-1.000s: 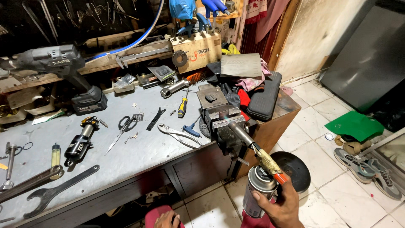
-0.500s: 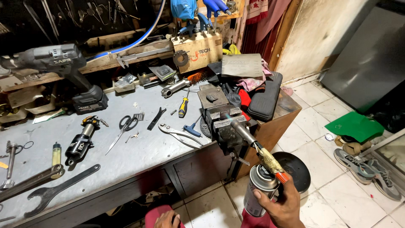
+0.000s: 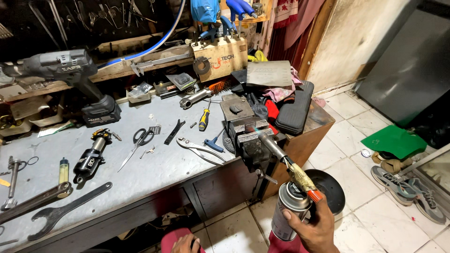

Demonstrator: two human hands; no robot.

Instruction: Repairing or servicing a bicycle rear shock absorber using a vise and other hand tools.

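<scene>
The right hand (image 3: 315,228) is wrapped tight around a silver metal gas can with a long torch pipe on top (image 3: 287,212). The fingers are closed on the can, and the thumb sits near the orange knob by the brass neck. The pipe points up and left, and its tip is right at the dark grey iron vise (image 3: 251,136) bolted on the front edge of the grey workbench (image 3: 154,175). Compared with a second ago, the can sits a tiny bit lower and to the right, but the pipe tip is at the vise jaws just as before. So the torch is being held steady on that one spot, and the heating looks to be in the middle, not done.

The left hand (image 3: 185,244) is low at the bottom of the view, by a red cloth, well apart from the torch. Only part of it shows, so I cannot tell if it is open or closed, or if it holds anything.

There is open room below and to the right of the can, over the white floor tiles (image 3: 361,187). A round black disc (image 3: 328,189) sits on the floor just behind the hand. To the left the bench edge is close. On the bench near the vise lie silver pliers (image 3: 199,150), a blue-handled key (image 3: 213,143) and a yellow and black screwdriver (image 3: 204,119). A black case (image 3: 295,112) is just behind the vise.
</scene>
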